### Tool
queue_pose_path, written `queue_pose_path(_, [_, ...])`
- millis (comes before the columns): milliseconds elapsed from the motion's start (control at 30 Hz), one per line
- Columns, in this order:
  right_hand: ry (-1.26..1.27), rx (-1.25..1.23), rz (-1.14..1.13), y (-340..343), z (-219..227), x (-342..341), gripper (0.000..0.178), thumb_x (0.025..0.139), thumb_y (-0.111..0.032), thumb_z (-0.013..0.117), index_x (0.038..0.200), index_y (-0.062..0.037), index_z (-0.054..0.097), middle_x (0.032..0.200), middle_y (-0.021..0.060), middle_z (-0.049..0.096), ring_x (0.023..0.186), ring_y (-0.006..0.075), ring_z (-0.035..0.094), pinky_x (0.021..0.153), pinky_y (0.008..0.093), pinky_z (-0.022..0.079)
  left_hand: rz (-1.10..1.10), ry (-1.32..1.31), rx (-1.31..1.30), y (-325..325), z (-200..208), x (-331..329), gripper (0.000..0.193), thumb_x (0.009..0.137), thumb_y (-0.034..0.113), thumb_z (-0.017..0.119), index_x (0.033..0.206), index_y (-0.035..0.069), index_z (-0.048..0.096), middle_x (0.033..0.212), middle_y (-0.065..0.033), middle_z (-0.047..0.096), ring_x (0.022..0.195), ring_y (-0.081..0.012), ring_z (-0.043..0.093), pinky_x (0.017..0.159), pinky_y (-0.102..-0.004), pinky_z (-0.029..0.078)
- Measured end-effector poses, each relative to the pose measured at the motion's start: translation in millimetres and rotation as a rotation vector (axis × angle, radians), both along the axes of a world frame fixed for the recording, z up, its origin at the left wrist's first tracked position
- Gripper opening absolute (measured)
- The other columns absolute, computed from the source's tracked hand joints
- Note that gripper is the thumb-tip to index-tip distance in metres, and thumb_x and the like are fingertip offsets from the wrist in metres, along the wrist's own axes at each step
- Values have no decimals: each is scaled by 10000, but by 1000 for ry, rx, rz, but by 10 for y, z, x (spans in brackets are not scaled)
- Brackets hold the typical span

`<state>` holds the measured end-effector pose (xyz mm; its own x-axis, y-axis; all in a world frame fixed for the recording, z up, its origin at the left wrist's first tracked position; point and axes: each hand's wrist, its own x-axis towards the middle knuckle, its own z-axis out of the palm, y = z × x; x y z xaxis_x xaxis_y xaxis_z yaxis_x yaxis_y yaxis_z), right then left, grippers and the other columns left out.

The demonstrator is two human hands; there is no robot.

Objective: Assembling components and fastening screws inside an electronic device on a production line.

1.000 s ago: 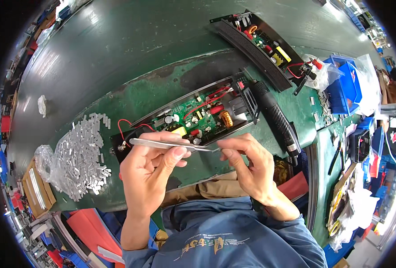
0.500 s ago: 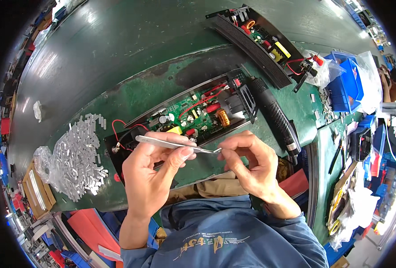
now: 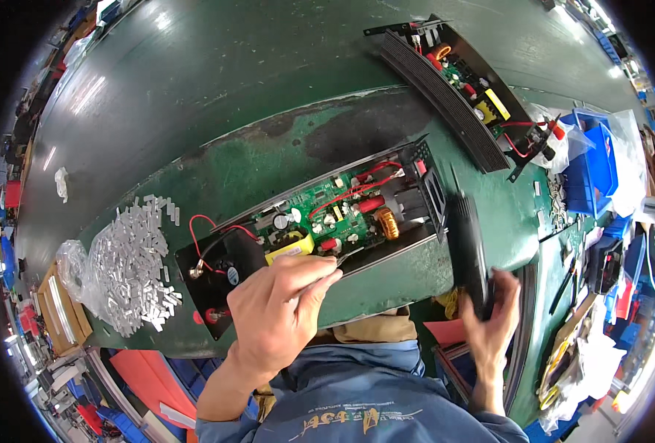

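1. Nearest you: your blue shirt (image 3: 364,417), with red sheets (image 3: 146,376) low at the left, below the bench edge.
2. Your left hand (image 3: 283,314): thumb and fingers pinched together on metal tweezers (image 3: 351,254). Tips point right, at the near wall of the open black casing (image 3: 400,252); contact cannot be judged.
3. Your right hand (image 3: 492,317): closed around the near end of a dark cylindrical tool (image 3: 469,244), both blurred, just right of the casing.
4. The casing lies at mid-bench, slanting from near left to far right. In it: a green circuit board (image 3: 309,199), a yellow block (image 3: 290,251) and a copper coil (image 3: 388,224).
5. Left of it, a heap of small silver pieces (image 3: 139,269) spreads over the bench, beside a cardboard tray (image 3: 47,310) of pale strips.
6. Bench surface (image 3: 246,170): green, scuffed and glossy, with a dark stain (image 3: 364,133) beyond the casing. A white scrap (image 3: 61,184) lies far left.
7. Far right: a second open casing (image 3: 445,107), then a blue bin (image 3: 580,184) near clear plastic.
8. Room: cluttered around the rim, bright lights at the right.
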<state>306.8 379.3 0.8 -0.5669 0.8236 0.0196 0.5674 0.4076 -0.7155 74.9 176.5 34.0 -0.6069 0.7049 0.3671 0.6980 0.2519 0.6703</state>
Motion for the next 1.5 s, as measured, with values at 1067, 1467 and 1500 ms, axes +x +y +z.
queue_pose_path(1067, [38, -1357, 237, -865, -160, 453, 785, 1035, -661, 350, 1329, 44, 533, 936, 67, 663, 828, 124, 600, 774, 286, 473, -12, 54, -2, 69, -43, -58, 234, 840, 6, 800, 1009, 10, 639, 908, -120, 760, 783, -264, 748, 717, -349, 607])
queue_pose_path(1467, [246, -1702, 193, -852, -230, 395, 931, 921, -767, 492, 1330, 69, 524, 890, 110, 683, 754, 154, 639, 699, 277, 488, -49, -6, -74, 66, 51, -67, 246, 822, -21, 800, 1000, 29, 637, 895, -122, 764, 804, -248, 756, 733, -350, 599])
queue_pose_path(1500, [177, -1637, 227, -821, -158, 342, 888, 902, -712, 570, 1328, 66, 522, 886, 108, 679, 749, 155, 638, 701, 279, 490, -58, -10, -82, 66, 48, -69, 230, 830, -30, 786, 997, 23, 636, 906, -132, 762, 807, -255, 755, 729, -348, 600])
